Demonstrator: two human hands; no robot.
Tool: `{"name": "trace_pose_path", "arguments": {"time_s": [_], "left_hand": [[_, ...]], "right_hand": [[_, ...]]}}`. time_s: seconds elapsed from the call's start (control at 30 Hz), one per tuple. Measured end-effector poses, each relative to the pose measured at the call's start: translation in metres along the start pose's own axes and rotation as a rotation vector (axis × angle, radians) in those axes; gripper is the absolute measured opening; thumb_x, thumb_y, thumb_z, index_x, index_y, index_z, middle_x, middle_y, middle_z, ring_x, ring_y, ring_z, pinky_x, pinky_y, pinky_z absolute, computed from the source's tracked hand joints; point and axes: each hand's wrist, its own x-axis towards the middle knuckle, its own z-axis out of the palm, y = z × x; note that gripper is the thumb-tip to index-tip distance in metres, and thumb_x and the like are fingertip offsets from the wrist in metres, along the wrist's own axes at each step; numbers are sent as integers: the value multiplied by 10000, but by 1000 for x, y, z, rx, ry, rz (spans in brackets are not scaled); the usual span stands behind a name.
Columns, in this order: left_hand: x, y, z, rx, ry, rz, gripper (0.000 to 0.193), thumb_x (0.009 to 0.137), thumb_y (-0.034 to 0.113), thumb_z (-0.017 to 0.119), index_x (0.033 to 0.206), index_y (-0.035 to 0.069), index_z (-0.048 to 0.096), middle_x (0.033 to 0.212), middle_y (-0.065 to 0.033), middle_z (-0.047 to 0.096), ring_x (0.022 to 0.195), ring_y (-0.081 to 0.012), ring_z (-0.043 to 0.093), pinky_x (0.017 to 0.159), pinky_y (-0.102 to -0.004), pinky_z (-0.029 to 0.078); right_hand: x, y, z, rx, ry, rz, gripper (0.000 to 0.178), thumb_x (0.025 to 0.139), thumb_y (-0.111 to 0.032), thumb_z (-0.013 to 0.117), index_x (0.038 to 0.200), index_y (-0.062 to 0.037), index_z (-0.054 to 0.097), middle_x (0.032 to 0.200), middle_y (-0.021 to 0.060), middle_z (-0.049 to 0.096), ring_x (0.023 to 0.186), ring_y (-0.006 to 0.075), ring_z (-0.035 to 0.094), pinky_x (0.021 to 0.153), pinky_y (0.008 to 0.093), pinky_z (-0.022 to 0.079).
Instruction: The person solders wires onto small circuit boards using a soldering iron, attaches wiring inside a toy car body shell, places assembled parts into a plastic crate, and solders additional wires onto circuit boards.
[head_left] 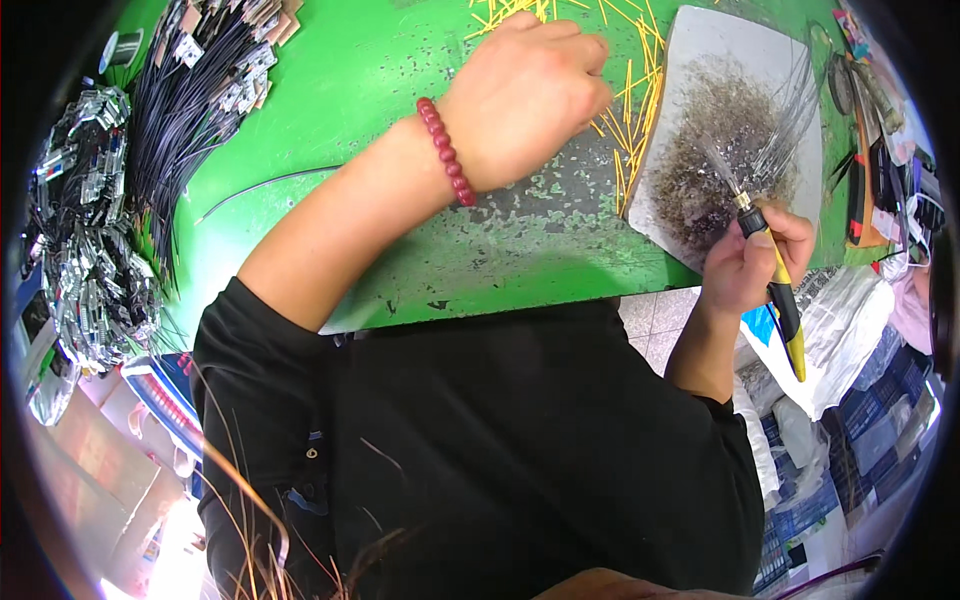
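Note:
In my right hand point(745, 265) is a soldering iron point(785, 310) with a yellow and black handle. Its metal tip points away from me over a grey-white board point(690, 50), whose middle is covered with dark, burnt-looking residue. My left hand point(530, 95), below a dark red bead bracelet point(445, 150), is closed with its back up, beside thin yellow tubes point(640, 105) strewn on the green table point(340, 90). Whatever those fingers hold is hidden under the hand. A thin grey-black wire point(265, 183) lies on the table and runs behind my left forearm.
At the far left lies a bundle of black wires point(185, 110) with small boards on their ends. A heap of silvery connectors point(95, 250) hangs at the left edge, near a solder spool point(120, 50). Fine wires point(785, 130) lie on the board; tools point(865, 180) line the right edge.

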Motion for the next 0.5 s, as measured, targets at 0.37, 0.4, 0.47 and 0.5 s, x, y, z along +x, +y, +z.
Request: {"name": "trace_pose_path", "arguments": {"time_s": [0.37,0.4,0.47,0.5], "left_hand": [[1,11,-17,118,0,51,137,759,134,671,812,60,569,908,-73,568,881,-248,564,759,-377,423],[-4,11,-24,58,39,10,144,769,133,664,830,60,555,918,-83,572,884,-253,566,758,-384,423],[-21,7,-34,60,22,-131,129,814,117,645,854,60,537,782,-66,588,739,-273,584,688,-389,437],[-29,11,-42,42,-41,-246,122,827,116,642,846,59,536,715,-56,584,675,-280,583,659,-390,441]], "right_hand": [[2,-2,3,-13,11,-15,225,778,-100,566,939,49,515,755,134,552,593,125,476,573,234,409],[1,-2,3,2,-4,-11,227,779,-102,568,939,49,514,760,135,552,598,129,481,573,234,410],[-2,-5,6,13,-23,-6,228,780,-105,569,939,49,513,765,136,551,603,132,487,574,234,411],[-4,-6,11,11,-25,22,247,775,-132,614,924,43,522,777,119,551,598,135,498,561,233,418]]}}
